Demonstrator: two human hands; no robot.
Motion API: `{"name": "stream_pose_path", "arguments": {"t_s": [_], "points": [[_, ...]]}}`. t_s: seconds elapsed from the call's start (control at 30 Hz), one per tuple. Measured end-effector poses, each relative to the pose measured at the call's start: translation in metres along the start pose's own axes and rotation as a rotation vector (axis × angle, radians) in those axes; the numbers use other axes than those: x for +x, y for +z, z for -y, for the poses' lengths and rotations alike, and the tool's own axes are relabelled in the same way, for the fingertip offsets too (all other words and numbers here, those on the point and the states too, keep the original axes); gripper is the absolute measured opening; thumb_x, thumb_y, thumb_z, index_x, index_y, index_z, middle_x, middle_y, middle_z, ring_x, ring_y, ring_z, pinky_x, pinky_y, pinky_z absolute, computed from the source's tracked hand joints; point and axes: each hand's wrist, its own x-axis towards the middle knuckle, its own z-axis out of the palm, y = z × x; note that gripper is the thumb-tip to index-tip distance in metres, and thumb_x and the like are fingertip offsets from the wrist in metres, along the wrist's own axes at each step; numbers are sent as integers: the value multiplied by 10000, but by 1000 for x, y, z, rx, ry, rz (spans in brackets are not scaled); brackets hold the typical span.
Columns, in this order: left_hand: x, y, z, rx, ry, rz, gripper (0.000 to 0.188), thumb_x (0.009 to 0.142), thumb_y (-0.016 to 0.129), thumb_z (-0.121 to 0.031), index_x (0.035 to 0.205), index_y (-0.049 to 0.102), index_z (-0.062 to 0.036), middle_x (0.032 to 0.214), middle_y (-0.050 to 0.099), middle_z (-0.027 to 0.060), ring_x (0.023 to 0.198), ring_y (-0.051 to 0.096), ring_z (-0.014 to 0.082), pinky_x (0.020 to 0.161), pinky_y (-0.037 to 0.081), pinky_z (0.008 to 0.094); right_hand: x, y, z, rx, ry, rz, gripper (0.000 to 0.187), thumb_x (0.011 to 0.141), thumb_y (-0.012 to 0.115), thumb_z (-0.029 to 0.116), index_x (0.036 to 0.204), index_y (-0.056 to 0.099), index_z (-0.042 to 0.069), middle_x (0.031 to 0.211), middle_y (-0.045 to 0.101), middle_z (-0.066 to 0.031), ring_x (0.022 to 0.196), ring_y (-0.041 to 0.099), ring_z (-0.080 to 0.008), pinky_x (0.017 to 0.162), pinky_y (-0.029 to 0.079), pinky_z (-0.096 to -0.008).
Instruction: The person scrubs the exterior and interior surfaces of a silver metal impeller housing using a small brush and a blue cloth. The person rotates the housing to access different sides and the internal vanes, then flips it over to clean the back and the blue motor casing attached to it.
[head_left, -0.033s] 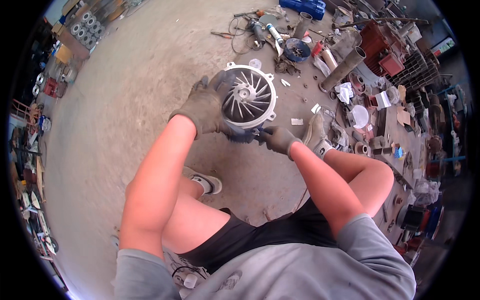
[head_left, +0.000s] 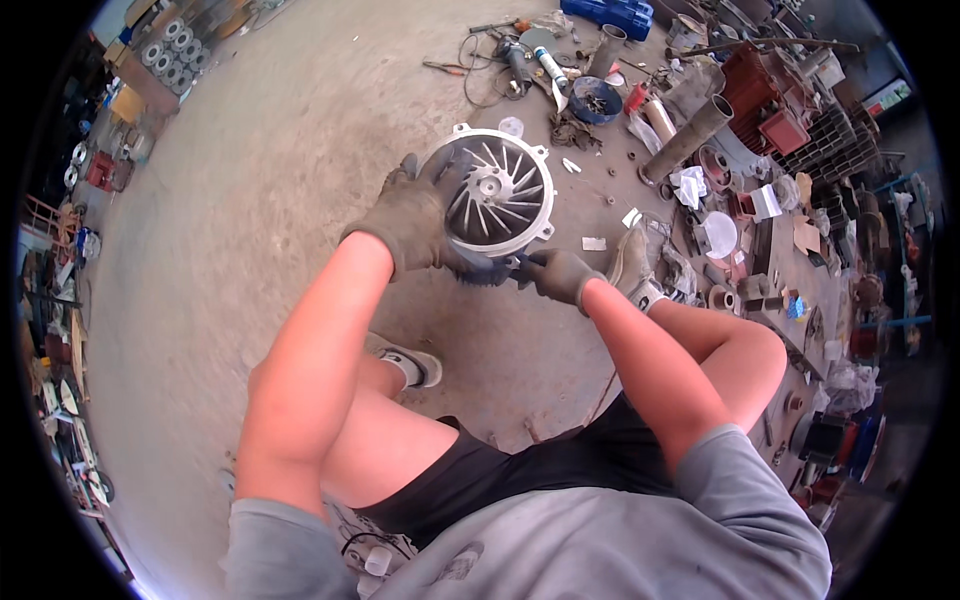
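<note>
In front of me stands a round motor (head_left: pixel 537 225) with a silver rim, bolt lugs and a dark blue finned body. Inside its open face is a silver fan wheel (head_left: pixel 489 187) with radiating blades. My left hand (head_left: pixel 408 215), in a dark work glove, is closed on the motor's left side, some fingers reaching over the rim. My right hand (head_left: pixel 560 275), also gloved, has its fingers pinched together by the lower right lug. A small dark piece shows at those fingertips, too little of it to name. My shoes are on the floor on either side.
Beyond the motor lie an angle grinder (head_left: pixel 516 68) with its cord, a white sealant tube (head_left: pixel 549 66) and a blue bowl (head_left: pixel 595 101) of small parts. To the right are a standing metal pipe (head_left: pixel 688 140), plastic bags, scraps and a dark red machine casing (head_left: pixel 752 97).
</note>
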Motion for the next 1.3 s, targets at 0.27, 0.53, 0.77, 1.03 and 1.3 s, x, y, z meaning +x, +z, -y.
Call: {"name": "stream_pose_path", "arguments": {"t_s": [0.27,0.53,0.77,1.03,1.3], "points": [[-9,1,15,-112,77,23,1620,506,1071,-662,1789,267,-87,1779,390,207,1544,455,484,1312,442,519,34,-55,41,-501,-158,326,333,1101,596,384,1186,828,161,970,816,-53,797,706,-192,776,592,-403],[4,20,18,104,-16,4,1269,731,1007,-492,1758,362,-117,1670,528,170,1380,617,434,1207,542,474,30,-6,-16,-118,-41,-11,396,1094,628,402,1289,830,121,935,817,-123,864,778,-247,867,608,-417],[7,12,0,114,-6,-18,1064,876,896,-323,1762,344,-124,1631,549,168,1315,647,413,1128,589,447,42,171,1,1137,316,-748,256,1093,634,330,1170,773,129,818,639,-27,654,564,-161,608,464,-361],[2,27,8,179,-21,-101,1307,772,954,-491,1799,247,-99,1798,355,123,1298,643,410,1105,586,453,-1,100,-45,314,-84,-477,376,1173,577,409,1207,795,105,807,717,-39,704,681,-165,670,537,-355],[0,8,10,-14,-14,-50,1269,768,934,-459,1768,274,-40,1720,446,214,1352,623,473,1208,528,475,13,-3,-10,231,114,202,348,1139,585,332,1186,782,49,904,771,-96,785,749,-185,676,611,-368]]}}
